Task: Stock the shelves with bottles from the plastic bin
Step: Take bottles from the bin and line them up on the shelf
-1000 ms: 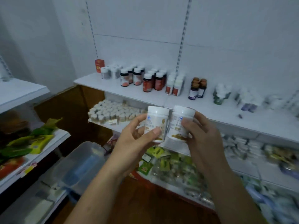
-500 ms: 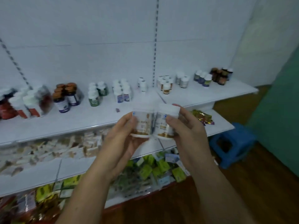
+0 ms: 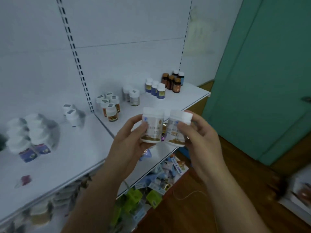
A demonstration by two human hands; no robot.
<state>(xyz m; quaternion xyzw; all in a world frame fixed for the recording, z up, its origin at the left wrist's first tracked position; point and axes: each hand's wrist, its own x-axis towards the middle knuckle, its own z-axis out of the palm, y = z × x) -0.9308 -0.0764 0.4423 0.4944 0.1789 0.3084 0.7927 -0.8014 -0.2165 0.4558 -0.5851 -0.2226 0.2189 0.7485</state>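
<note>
Two white bottles with gold-brown labels are held side by side in front of the white top shelf (image 3: 188, 96). My left hand (image 3: 129, 142) grips the left bottle (image 3: 152, 127), thumb across its front. My right hand (image 3: 200, 140) grips the right bottle (image 3: 176, 132), which tilts slightly to the right. Both bottles hover over the shelf's front edge, near its right end. The plastic bin is out of view.
Groups of bottles stand on the shelf: white-capped ones (image 3: 109, 106), blue-labelled ones (image 3: 155, 88), brown ones (image 3: 173, 81) at the far right, blurred ones (image 3: 28, 137) at left. Lower shelves hold green boxes (image 3: 134, 197) and packets. A teal door (image 3: 262, 81) stands right.
The view has swung further right along the shelf; the shelf's right end and the teal door now fill the right side. Both hands keep holding the two bottles.
</note>
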